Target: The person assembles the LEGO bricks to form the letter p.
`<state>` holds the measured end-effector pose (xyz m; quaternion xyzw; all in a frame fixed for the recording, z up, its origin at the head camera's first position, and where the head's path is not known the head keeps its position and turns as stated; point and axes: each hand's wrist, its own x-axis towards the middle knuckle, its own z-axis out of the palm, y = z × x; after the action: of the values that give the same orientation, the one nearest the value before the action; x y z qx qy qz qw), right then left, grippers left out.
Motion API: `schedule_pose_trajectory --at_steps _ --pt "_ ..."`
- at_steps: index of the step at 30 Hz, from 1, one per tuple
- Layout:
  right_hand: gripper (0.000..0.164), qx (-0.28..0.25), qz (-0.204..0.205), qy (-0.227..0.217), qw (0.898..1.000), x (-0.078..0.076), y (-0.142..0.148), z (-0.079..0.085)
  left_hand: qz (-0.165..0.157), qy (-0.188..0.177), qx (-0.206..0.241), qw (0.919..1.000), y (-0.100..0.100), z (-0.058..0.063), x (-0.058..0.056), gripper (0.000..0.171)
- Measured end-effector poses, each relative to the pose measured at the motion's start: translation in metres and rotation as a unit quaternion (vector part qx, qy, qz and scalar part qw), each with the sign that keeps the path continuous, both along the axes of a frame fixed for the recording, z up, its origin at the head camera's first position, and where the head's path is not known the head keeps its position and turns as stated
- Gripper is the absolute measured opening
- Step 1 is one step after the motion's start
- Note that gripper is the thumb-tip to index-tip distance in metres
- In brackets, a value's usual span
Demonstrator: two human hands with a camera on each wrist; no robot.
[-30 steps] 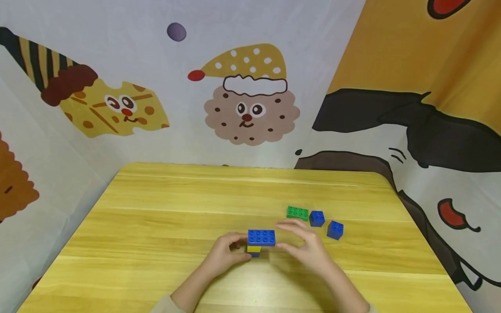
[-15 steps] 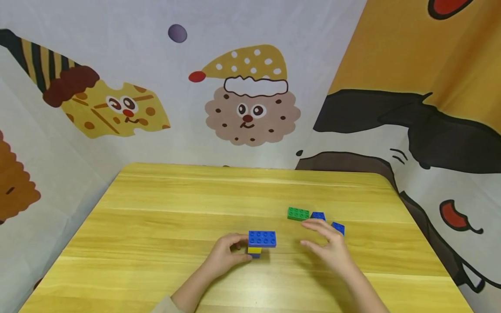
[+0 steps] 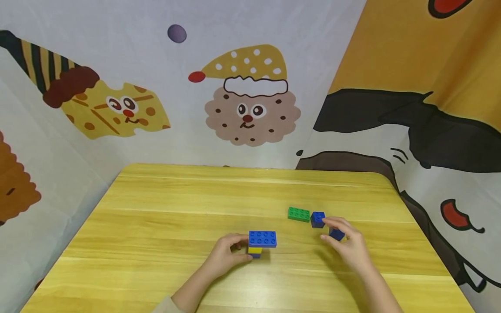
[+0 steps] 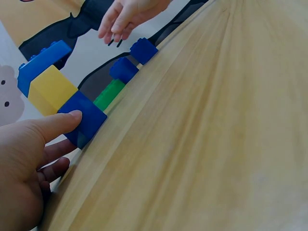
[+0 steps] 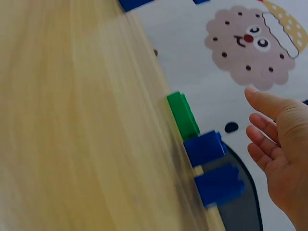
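Note:
On the table stands a small stack: a square blue brick at the bottom, a yellow brick on it, and a long blue brick on top, jutting out to the right. My left hand grips the bottom brick, its thumb against the side. My right hand is raised over the right-hand blue brick, holding nothing, its thumb and fingers apart. In the head view that hand partly hides this brick. Both wrist views show space between the right hand and the bricks.
A second square blue brick stands a little left of the one under my right hand. Beside it lies a long green brick. The wooden table ends at a cartoon-printed cloth.
My right hand has moved away from the stack, rightward to above the right-hand blue brick. The left hand has kept its grip on the stack, which stays in place.

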<state>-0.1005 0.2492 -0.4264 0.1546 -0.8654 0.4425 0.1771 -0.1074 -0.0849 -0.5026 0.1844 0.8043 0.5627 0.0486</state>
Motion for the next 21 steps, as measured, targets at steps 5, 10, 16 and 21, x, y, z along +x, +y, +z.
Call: schedule_pose_trajectory --at_steps 5,10,16,21 --pt "0.040 -0.004 -0.007 0.000 1.000 -0.004 0.012 -0.005 0.000 0.001 -0.004 1.0000 0.000 0.000 0.000 0.043" --pt "0.039 -0.003 -0.020 0.004 1.000 -0.006 0.020 -0.007 0.000 0.002 -0.008 1.0000 0.000 0.000 -0.001 0.042" --pt "0.038 0.019 -0.040 -0.005 0.999 -0.005 0.026 -0.008 -0.004 0.003 -0.011 0.9999 0.000 0.000 -0.001 0.042" --pt "0.039 0.024 -0.051 -0.020 0.998 -0.011 0.038 -0.023 -0.002 0.006 -0.022 0.9997 0.000 0.000 -0.001 0.043"
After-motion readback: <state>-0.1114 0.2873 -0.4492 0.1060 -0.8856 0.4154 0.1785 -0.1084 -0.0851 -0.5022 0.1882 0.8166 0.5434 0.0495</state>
